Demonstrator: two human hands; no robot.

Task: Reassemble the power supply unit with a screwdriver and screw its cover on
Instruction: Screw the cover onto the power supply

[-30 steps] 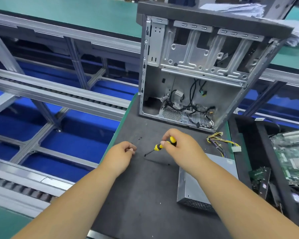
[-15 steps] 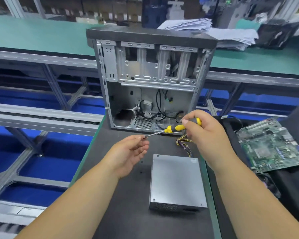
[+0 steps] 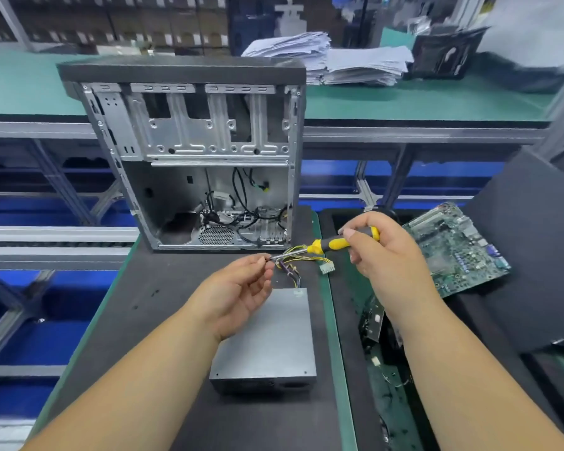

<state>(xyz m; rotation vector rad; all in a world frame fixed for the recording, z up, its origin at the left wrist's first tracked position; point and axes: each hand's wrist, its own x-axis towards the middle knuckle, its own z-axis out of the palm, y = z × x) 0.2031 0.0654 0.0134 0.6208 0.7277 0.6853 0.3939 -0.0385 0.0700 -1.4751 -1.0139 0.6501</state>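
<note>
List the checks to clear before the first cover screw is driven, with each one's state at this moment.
1. Screwdriver gripped by right hand: ok.
2. Left hand fingers at the driver's tip: ok.
3. Screw seated on the tip: cannot tell, too small and hidden by fingers.
4. Power supply lying flat on the mat, cover side up: ok.
5. Tip lined up over a cover hole: not ok, it is above the cables.
6. Cover seated fully: cannot tell.
</note>
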